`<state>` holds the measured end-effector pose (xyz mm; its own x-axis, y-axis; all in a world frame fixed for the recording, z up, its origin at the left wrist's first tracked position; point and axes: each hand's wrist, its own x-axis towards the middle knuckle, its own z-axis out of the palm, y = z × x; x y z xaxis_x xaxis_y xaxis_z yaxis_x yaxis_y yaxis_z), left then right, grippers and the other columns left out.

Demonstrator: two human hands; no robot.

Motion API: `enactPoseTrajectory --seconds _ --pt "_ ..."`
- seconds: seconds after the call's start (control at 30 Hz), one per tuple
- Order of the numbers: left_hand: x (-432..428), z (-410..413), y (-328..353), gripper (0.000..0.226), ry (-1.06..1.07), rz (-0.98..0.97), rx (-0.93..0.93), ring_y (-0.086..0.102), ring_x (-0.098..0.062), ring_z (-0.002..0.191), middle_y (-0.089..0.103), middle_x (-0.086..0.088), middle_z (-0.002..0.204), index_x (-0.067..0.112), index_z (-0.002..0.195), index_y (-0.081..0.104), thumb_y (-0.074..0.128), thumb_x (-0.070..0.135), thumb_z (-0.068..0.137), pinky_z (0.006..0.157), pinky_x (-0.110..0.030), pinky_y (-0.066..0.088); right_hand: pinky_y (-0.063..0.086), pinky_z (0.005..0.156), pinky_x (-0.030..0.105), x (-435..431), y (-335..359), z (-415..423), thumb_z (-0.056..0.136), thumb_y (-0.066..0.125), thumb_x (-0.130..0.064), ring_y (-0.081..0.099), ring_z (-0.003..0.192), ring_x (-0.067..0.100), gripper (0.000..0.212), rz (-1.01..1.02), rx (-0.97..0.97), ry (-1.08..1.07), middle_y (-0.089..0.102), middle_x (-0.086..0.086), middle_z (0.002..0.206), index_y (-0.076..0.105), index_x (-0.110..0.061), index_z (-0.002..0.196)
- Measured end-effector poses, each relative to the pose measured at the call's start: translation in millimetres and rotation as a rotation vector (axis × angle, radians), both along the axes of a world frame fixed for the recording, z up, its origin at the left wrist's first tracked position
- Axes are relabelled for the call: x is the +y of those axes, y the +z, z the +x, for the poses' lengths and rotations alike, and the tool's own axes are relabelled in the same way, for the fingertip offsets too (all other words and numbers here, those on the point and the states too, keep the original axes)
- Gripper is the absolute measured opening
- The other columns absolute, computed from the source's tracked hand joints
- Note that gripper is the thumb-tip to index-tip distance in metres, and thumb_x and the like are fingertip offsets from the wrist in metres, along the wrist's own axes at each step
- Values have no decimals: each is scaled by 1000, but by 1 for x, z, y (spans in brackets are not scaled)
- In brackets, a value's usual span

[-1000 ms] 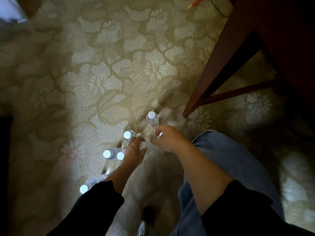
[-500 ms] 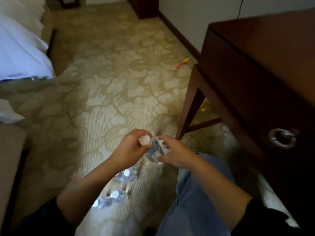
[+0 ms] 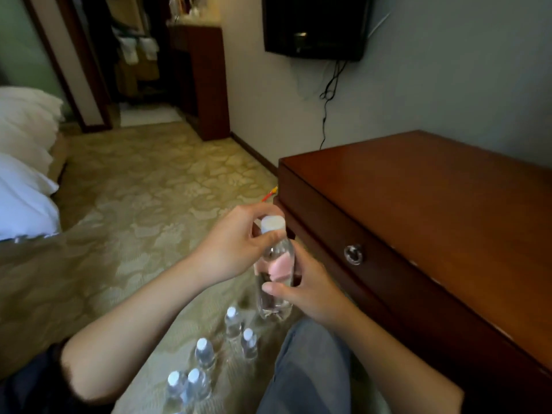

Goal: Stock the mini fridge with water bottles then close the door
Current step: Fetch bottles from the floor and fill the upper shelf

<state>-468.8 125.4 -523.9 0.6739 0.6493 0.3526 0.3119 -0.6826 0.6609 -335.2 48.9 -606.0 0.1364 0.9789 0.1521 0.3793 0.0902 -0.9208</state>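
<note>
Fetch step: bottle (image 3: 276, 282) held upright just beside the desk (image 3: 418, 204) front, left hand (image 3: 236, 243) pinching its cap, right hand (image 3: 307, 291) wrapped round its body; other bottles (image 3: 204, 354) stand on carpet near the desk; fridge unseen, so next move likely means locating it.

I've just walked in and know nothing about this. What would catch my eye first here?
First comes the clear water bottle, held up in the middle of the view: the left hand grips it near the white cap and the right hand holds its body. Below it, more small bottles stand on the patterned carpet, and a dark wooden desk fills the right side.
</note>
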Motion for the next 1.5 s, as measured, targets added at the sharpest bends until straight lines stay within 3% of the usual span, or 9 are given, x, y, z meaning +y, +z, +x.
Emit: enactPoseTrajectory --seconds 0.3,0.4,0.5,0.73,0.87,1.0,1.13,1.37,1.5 --pt "-40 57 71 28 -123 39 -293 58 -10 74 66 4 90 22 111 62 66 22 84 66 -11 44 53 85 25 -57 90 44 83 70 -15 66 99 7 40 220 22 -161 70 -9 104 54 -25 118" --pt "-48 76 78 28 -214 -131 -320 61 -8 94 66 2 109 17 117 59 59 16 89 83 -14 47 56 74 23 -76 118 58 83 67 -9 70 84 9 28 277 135 -257 72 -5 82 54 -18 106" --pt "-53 96 74 39 -345 -298 -285 62 -12 108 64 -1 120 20 122 56 59 32 85 93 -32 50 56 77 27 -93 143 76 84 66 -15 70 92 26 30 330 209 -389 72 9 94 53 -11 111" --pt "-94 155 93 50 -632 -420 -234 68 -11 100 67 -2 116 34 135 39 58 31 88 75 -17 54 58 77 29 -139 194 119 92 57 -23 70 96 26 30 403 378 -558 70 16 110 58 -6 116" --pt "-126 196 111 46 -806 -479 -269 69 -17 98 73 0 106 42 129 40 53 19 91 86 -30 56 57 63 26 -167 213 144 95 52 -23 69 79 22 34 430 437 -624 68 17 97 56 2 118" --pt "-155 235 134 47 -920 -451 -257 70 -21 95 74 -6 101 49 124 45 58 19 91 87 -33 54 57 74 37 -198 234 171 98 47 -26 68 80 25 40 456 459 -742 67 23 101 54 6 121" --pt "-193 267 149 65 -878 -402 -385 72 -9 81 76 1 82 53 123 31 66 15 84 67 -9 51 51 90 47 -235 254 197 97 48 -32 63 107 39 42 403 303 -867 64 26 115 58 1 119" --pt "-241 331 166 88 -871 -220 -468 65 -4 68 68 15 63 47 141 20 73 18 77 82 -30 55 55 86 37 -293 287 231 80 70 -38 69 90 17 21 312 -202 -1082 73 1 91 68 -20 91" --pt "-263 373 179 91 -851 -128 -476 65 -19 81 70 -11 90 51 141 18 75 28 75 80 -37 57 55 78 41 -317 309 262 72 73 -48 67 84 22 27 229 -431 -1232 68 -5 78 63 -26 85"
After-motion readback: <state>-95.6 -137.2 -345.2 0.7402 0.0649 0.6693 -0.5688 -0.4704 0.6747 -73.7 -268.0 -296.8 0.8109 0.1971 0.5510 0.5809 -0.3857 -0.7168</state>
